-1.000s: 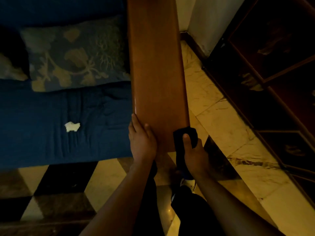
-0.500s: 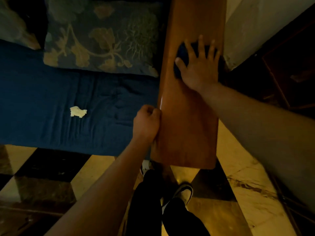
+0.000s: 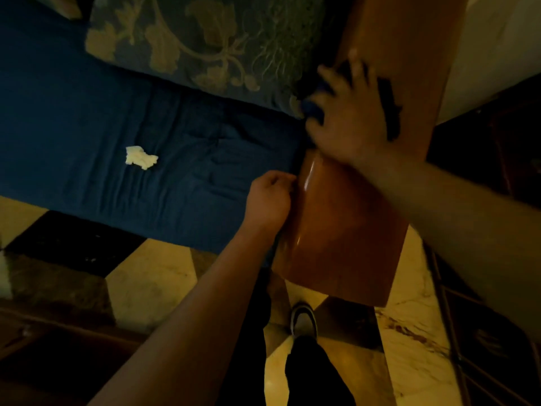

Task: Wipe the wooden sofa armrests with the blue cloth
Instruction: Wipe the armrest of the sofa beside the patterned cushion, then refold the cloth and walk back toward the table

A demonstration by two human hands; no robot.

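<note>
Dim yellow light fell on a checkered floor [image 3: 152,285] of pale and dark tiles, with a blue sofa seat [image 3: 87,136] above it. On the seat lay a small white crumpled scrap [image 3: 140,157], and a patterned cushion [image 3: 205,45] leaned at the back. At the right side ran the wooden armrest [image 3: 345,230], long and shiny. The right hand [image 3: 348,118] lay flat on its top with the fingers spread, pressing the blue cloth [image 3: 314,108] onto the wood – the cloth showed at the hand's left edge and darker at its right. The left hand [image 3: 268,200] was curled and gripped the inner edge of the armrest, nearer to the person. Below, one shoe [image 3: 304,317] stood on the floor.
</note>
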